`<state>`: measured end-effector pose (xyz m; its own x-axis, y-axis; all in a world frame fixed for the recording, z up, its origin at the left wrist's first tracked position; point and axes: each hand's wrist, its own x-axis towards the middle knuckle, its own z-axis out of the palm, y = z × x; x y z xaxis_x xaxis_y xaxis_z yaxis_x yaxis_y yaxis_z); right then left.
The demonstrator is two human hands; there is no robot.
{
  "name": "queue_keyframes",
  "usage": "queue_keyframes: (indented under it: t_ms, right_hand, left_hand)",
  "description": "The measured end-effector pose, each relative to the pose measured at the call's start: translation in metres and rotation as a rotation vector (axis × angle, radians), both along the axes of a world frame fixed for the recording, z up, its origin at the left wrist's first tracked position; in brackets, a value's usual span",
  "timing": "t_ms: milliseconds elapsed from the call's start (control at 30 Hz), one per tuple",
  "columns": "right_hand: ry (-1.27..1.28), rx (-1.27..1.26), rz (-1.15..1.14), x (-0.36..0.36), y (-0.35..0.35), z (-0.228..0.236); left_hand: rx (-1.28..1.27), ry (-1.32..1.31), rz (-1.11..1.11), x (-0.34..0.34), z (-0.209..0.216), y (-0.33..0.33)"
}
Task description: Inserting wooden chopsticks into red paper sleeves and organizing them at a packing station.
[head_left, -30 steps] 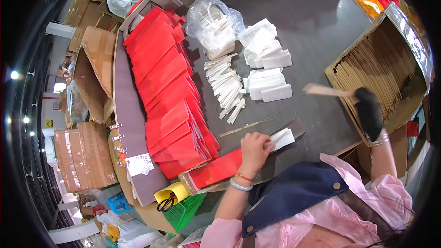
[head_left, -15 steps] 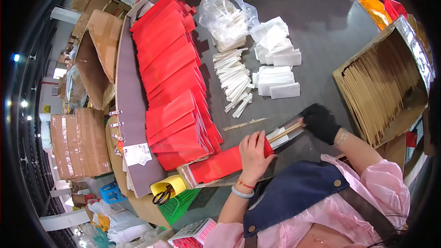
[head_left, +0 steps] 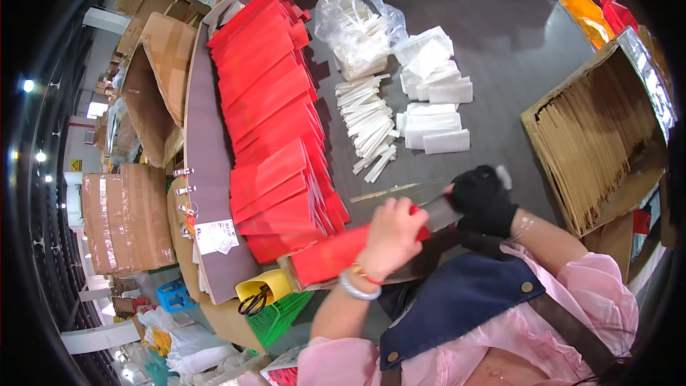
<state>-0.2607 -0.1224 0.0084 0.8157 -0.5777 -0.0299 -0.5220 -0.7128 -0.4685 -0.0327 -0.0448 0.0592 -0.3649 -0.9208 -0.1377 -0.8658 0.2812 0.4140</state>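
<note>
A stack of red paper packets [head_left: 325, 257] lies in a narrow cardboard tray at the table's front edge. My bare left hand [head_left: 393, 236] is over its right end, fingers curled and pinching the edge of a red packet; motion blurs them. Just right of it my right hand [head_left: 486, 196], in a black glove with bare fingertips, is closed. A pale end [head_left: 504, 176] shows beyond its knuckles, but what it holds is mostly hidden. Between the hands is a greyish, see-through strip [head_left: 441, 212], blurred.
Overlapping red packets [head_left: 268, 114] cover the left side. Mid-table lie thin white paper packets [head_left: 366, 125], folded white packets [head_left: 432, 129] and a clear bag [head_left: 357, 25]. At right stands a carton of wooden sticks [head_left: 597, 143]. Scissors [head_left: 254, 300] sit in a yellow holder [head_left: 266, 284].
My left hand has lifted and curled its fingers at the packet's end. My right hand has moved slightly left; the sticks and white packet seen between the hands no longer show.
</note>
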Motion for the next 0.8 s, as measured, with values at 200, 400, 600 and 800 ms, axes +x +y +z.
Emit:
queue_keyframes:
  t_ms: [200, 400, 600, 800]
  right_hand:
    - [-0.207, -0.086, -0.304, -0.035, -0.018, 0.028]
    - [-0.058, -0.119, -0.221, -0.022, 0.001, 0.022]
    - [0.063, -0.095, -0.082, -0.007, 0.001, 0.021]
    - [0.011, 0.023, 0.088, 0.046, 0.028, -0.029]
  left_hand:
    - [-0.481, -0.282, 0.279, 0.107, 0.035, -0.025]
    - [-0.051, -0.131, 0.753, 0.007, -0.069, 0.049]
    - [-0.069, 0.118, 0.846, 0.016, -0.095, 0.061]
    - [-0.061, 0.125, 0.774, 0.009, -0.093, 0.05]
